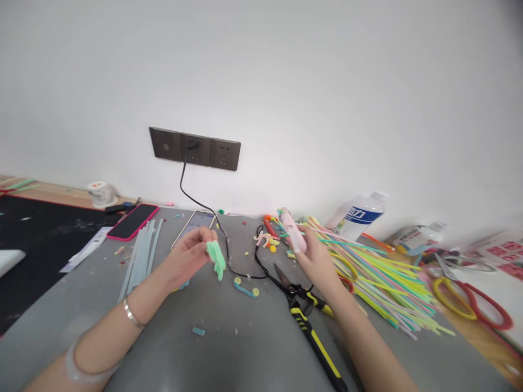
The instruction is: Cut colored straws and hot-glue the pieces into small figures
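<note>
My left hand (188,255) pinches a small light-green bent pipe cleaner piece (216,259) between thumb and fingers, above the grey mat. In my right hand (318,255) is a pink hot glue gun (291,231), my fingers wrapped round its handle and its teal-tipped end pointing up and away to the left. The two are held apart. Below them, pruning shears (307,321) with black and yellow handles lie with blades parted. A blue strip with yellow curled ends (245,288) rests on the mat between my hands.
A bundle of coloured pipe cleaners (388,277) lies right, with scissors (469,299) beyond and a white bottle (359,215) behind. Translucent glue sticks (141,253) and a pink-edged phone (134,221) are left. A black cord (196,201) runs from the wall socket (195,149) across the mat.
</note>
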Demonstrator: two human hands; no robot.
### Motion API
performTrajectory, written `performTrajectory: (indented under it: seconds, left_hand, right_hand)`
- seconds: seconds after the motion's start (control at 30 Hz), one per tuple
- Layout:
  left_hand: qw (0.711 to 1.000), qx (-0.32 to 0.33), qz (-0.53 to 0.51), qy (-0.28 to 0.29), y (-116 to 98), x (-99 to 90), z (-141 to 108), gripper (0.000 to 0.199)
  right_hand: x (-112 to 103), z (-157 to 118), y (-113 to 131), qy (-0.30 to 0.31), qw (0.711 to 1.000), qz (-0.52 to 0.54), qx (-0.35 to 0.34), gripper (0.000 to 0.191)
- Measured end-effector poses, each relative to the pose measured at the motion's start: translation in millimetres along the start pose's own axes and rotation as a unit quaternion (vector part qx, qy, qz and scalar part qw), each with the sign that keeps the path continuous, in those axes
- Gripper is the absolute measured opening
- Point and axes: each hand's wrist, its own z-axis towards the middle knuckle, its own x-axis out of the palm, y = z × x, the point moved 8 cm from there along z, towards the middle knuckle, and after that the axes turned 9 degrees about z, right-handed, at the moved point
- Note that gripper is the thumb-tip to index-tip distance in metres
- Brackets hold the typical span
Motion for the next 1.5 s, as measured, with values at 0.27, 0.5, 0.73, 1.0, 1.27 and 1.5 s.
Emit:
performTrajectory:
  seconds: [0.27, 0.5, 0.73, 1.0, 1.27, 1.5]
  left_hand:
    - [1.0, 0.005, 0.006, 0.011, 2, -2.0, 1, 0.024]
    - [1.0, -0.004, 0.007, 0.005, 3, -2.2, 0, 0.024]
    - [1.0, -0.007, 0.006, 0.009, 3, -1.1, 0, 0.025]
    - [1.0, -0.005, 0.006, 0.014, 4, -0.9, -1, 0.024]
    - [1.0, 0.004, 0.002, 0.015, 3, 1.6, 0, 0.024]
    - [1.0, 0.005, -0.007, 0.027, 5, 1.7, 0, 0.024]
  right_hand:
    - [33, -5, -21, 0.087, 0.978, -0.187, 0.006, 0.04]
    - [50, -1, -16, 0.14, 0.97, -0.169, -0.104, 0.036]
    - [41, 3, -38, 0.183, 0.962, -0.174, -0.101, 0.027]
    - [46, 2, -18, 0.168, 0.963, -0.154, -0.142, 0.03]
    - [56, 18, -16, 0.228, 0.955, -0.107, -0.159, 0.029]
    - [52, 24, -30, 0.216, 0.959, -0.13, -0.131, 0.033]
